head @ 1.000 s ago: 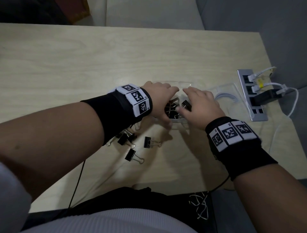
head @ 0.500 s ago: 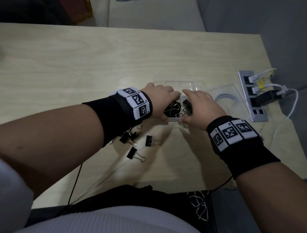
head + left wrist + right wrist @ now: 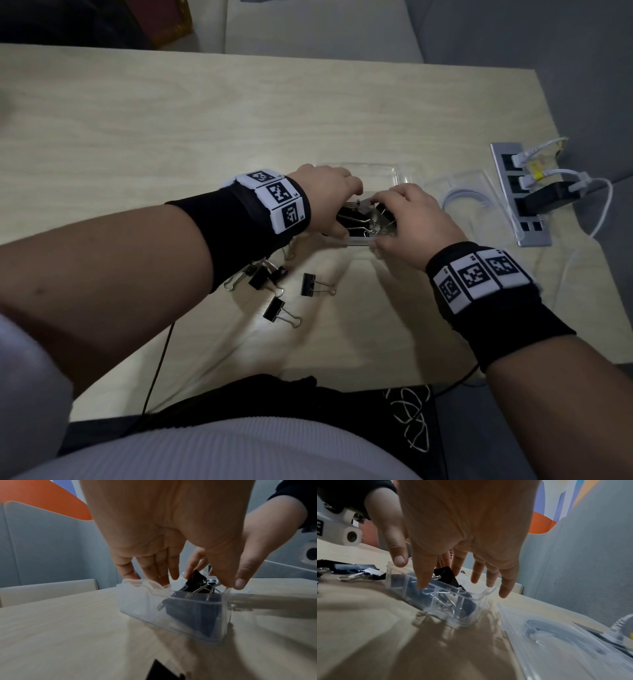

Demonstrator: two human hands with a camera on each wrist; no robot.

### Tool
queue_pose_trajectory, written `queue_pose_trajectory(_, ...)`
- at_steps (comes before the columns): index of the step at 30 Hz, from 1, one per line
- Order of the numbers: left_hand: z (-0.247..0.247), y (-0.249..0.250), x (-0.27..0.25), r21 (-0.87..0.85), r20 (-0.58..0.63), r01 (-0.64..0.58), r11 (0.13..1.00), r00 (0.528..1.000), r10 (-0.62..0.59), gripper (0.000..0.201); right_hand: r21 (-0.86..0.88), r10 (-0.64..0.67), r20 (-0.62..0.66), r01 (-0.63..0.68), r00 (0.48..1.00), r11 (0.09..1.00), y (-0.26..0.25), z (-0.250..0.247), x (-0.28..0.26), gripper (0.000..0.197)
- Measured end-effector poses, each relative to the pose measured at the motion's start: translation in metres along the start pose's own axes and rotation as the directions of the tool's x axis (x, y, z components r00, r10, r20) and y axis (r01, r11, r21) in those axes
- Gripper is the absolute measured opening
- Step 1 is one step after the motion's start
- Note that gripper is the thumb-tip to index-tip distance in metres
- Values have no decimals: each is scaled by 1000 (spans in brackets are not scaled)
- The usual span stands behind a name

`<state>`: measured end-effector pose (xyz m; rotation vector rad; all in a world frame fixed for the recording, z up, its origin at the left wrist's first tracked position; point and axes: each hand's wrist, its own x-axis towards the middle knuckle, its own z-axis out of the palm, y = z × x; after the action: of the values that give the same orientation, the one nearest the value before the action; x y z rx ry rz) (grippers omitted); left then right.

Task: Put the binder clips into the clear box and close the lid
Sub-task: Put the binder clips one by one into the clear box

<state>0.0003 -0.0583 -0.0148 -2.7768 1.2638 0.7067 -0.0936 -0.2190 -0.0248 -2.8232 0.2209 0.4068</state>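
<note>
Over the clear box [image 3: 359, 241], both hands settle clips into place.
Left of the box and nearer the person, four loose binder clips [image 3: 310, 285] lie on the table [image 3: 171, 137], closest to the left hand [image 3: 327, 198], whose straight fingers dip inside the box. At the box's right end, the right hand [image 3: 416, 222] pinches a black clip [image 3: 446, 574] standing above the rim. Right of the box lies the lid [image 3: 469, 192].

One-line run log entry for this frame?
stage: filling | both hands over clear plastic box arranging black binder clips | loose clips on wooden table | lid off
</note>
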Motion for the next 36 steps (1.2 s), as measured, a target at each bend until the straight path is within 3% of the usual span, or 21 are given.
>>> queue_pose_trajectory(5, -5, -5, -10, -43, -20, -33, 999, 999, 32, 90, -71, -19, 17, 20, 1000, 997, -6, -6, -2, 75)
queue_pose_trajectory(8, -6, -16, -28, -94, -78, -49, 994, 996, 42, 83, -81, -66, -43, 62, 997, 995, -16, -7, -10, 76)
queue_pose_trajectory(11, 2, -35, -47, -169, -177, -56, 984, 984, 26, 54, -65, -223, -193, 214, 956, 975, -35, 2, -25, 49)
queue_pose_trajectory(13, 11, -48, -58, -212, -166, -27, 977, 986, -9, 40, -43, -366, -240, 367, 899, 929, -50, 15, -35, 30)
queue_pose_trajectory(15, 18, -58, -67, -167, -70, 19, 986, 997, -31, 40, -24, -458, -110, 459, 882, 888, -65, 28, -43, 26)
queue_pose_trajectory(18, 25, -67, -80, -20, 88, 49, 999, 995, -47, 66, -66, -481, 197, 501, 855, 863, -83, 50, -53, 57)
queue_pose_trajectory(20, 28, -69, -87, 55, 170, 24, 998, 985, -33, 80, -114, -482, 289, 530, 827, 841, -90, 62, -59, 72)
queue_pose_trajectory(23, 35, -69, -90, 105, 237, -6, 994, 971, -19, 82, -162, -500, 321, 566, 804, 808, -92, 76, -61, 66)
queue_pose_trajectory(30, 40, -71, -81, -20, 176, 137, 990, 976, -132, 60, -106, -445, 178, 467, 877, 878, -87, 77, -52, 26)
queue_pose_trajectory(36, 39, -65, -71, -38, 179, 240, 970, 957, -229, 49, -75, -352, 127, 363, 927, 929, -83, 76, -47, 22)
